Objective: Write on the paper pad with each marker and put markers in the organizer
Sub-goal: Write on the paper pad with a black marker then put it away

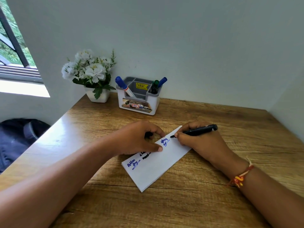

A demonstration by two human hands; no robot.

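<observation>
A narrow white paper pad (pixel 158 167) lies at an angle on the wooden desk, with blue and black writing on it. My right hand (pixel 195 142) grips an uncapped black marker (pixel 197 131), its tip touching the pad's far end. My left hand (pixel 139 139) presses down on the pad's left edge; something dark, likely the cap, sits under its curled fingers. The white and grey organizer (pixel 139 99) stands by the back wall. A blue marker (pixel 123 86) leans in its left compartment. A green marker (pixel 155 86) and another blue marker (pixel 162 82) stand in its right compartment.
A white pot of white artificial flowers (pixel 93 74) stands left of the organizer at the wall. A dark bag (pixel 18 137) lies off the desk's left edge. Walls close the desk at the back and right. A window is at the far left.
</observation>
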